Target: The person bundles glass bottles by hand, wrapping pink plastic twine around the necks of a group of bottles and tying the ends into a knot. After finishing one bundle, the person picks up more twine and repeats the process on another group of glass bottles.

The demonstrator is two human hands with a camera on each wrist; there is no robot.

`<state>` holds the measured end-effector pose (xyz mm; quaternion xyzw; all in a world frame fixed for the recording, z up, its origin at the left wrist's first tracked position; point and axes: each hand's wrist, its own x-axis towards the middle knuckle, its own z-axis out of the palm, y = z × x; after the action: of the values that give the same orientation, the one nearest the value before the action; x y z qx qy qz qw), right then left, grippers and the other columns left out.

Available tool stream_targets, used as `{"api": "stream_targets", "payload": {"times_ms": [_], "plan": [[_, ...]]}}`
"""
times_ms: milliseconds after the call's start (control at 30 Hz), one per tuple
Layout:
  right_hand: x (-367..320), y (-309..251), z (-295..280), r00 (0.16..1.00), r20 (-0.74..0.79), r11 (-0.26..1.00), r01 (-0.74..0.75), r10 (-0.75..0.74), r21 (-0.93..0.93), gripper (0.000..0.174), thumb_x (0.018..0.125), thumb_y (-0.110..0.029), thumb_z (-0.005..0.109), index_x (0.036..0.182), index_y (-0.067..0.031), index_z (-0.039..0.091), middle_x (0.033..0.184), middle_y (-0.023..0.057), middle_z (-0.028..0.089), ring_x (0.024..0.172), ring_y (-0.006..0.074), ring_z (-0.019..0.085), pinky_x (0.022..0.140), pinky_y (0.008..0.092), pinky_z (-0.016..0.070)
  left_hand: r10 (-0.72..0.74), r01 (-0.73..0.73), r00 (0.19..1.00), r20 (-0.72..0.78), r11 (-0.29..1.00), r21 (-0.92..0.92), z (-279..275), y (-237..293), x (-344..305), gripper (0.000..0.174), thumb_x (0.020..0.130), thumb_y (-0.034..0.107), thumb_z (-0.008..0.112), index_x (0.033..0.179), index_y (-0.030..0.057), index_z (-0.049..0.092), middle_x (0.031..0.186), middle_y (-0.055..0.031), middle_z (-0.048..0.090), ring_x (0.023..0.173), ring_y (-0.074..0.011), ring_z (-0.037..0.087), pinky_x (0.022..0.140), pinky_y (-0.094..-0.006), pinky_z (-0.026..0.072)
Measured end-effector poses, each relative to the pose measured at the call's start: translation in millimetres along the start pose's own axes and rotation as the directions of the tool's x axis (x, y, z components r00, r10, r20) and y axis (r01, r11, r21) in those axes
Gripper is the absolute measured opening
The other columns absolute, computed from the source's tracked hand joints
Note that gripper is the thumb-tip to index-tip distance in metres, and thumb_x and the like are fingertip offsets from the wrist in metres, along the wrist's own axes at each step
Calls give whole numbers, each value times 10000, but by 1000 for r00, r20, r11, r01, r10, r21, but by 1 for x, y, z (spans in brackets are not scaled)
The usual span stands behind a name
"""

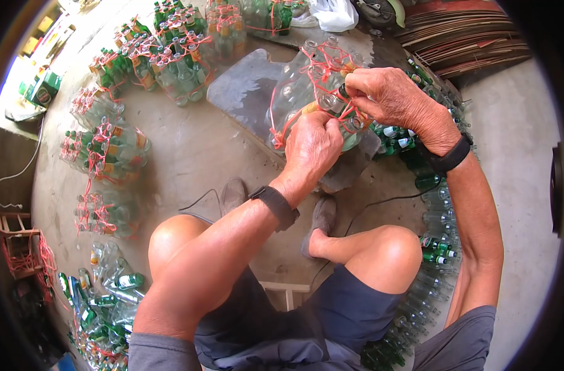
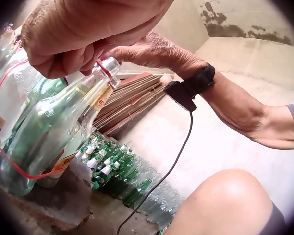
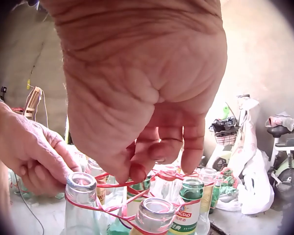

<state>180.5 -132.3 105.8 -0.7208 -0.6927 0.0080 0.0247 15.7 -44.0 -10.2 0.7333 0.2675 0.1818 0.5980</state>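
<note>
A bundle of clear and green glass bottles (image 1: 292, 93) stands on a grey slab (image 1: 235, 86), bound round the necks and sides with red plastic string (image 1: 322, 68). My left hand (image 1: 313, 143) is at the bundle's near side, its curled fingers pinching the string by a bottle neck. Over the bottle tops, my right hand (image 1: 390, 99) pinches the string between thumb and fingers. In the right wrist view, red string (image 3: 110, 185) loops round a clear bottle's neck (image 3: 81, 188) and crosses toward a green-necked bottle (image 3: 188, 198) with a label. The left fingertips are partly hidden behind the hand in the left wrist view.
Tied bottle bundles (image 1: 183, 74) stand in an arc at the back and left. Loose bottles (image 1: 111, 297) lie at the lower left; rows of bottles (image 1: 439, 216) line the right wall. Flat stacked sheets (image 1: 461, 37) are at the back right. A black cable (image 1: 381, 201) crosses the floor.
</note>
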Motion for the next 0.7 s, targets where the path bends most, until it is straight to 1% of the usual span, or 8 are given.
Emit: {"api": "stream_targets", "payload": {"times_ms": [100,267,400,500,567,600,667,700], "plan": [[-2,3,2,1000,-15,1000,11,-10,9,142,889,-151,666,921,-35,591,916,158,670,924,423,680,769,514,543,-12,12,999,33,1000,-10,0,-2,1,351,956,232,546,995,-42,762,921,-316,734,956,-486,727,869,-559,557],[-2,4,0,999,-4,999,36,-36,-28,145,875,-156,671,906,-39,591,895,149,665,906,420,676,753,518,536,-30,22,994,104,997,73,-5,0,-2,364,974,243,545,983,-53,756,939,-337,724,963,-500,721,882,-567,554],[-3,5,-2,999,26,999,33,-32,-41,166,865,-182,683,900,-44,598,881,146,663,898,410,677,747,516,536,-46,40,991,128,998,53,-5,-2,-2,366,982,248,548,991,-51,759,954,-338,725,978,-498,719,894,-565,553],[-2,9,-1,999,30,999,34,-33,-34,172,866,-196,690,895,-49,605,880,142,666,898,403,681,746,509,540,-19,4,989,148,995,98,-8,-3,0,352,988,248,551,1005,-27,770,975,-323,734,995,-488,721,903,-555,555],[-2,10,-2,999,32,999,32,-31,-39,170,868,-198,691,896,-52,610,883,140,669,899,400,684,747,506,543,42,-47,994,100,998,46,-11,3,-2,328,991,243,559,1020,2,780,982,-303,742,1005,-475,723,900,-543,561],[-2,10,-2,999,34,999,31,-29,-45,167,869,-200,692,897,-55,614,885,138,673,900,397,687,749,502,546,42,-47,994,100,998,46,-12,4,-3,328,991,243,559,1020,2,780,982,-303,742,1005,-475,723,900,-543,561],[-1,10,-4,999,38,998,25,-23,-58,164,871,-199,691,899,-56,618,890,137,677,899,395,687,752,501,547,74,-83,995,72,988,128,-14,8,-5,285,972,219,571,943,-27,713,800,-243,693,745,-348,693,762,-466,547],[-1,10,-5,999,42,997,18,-15,-71,160,874,-199,690,901,-58,621,894,135,680,899,394,688,755,500,549,74,-83,995,73,988,128,-15,11,-6,285,972,219,571,943,-27,713,800,-243,693,745,-348,693,762,-466,547]]}}
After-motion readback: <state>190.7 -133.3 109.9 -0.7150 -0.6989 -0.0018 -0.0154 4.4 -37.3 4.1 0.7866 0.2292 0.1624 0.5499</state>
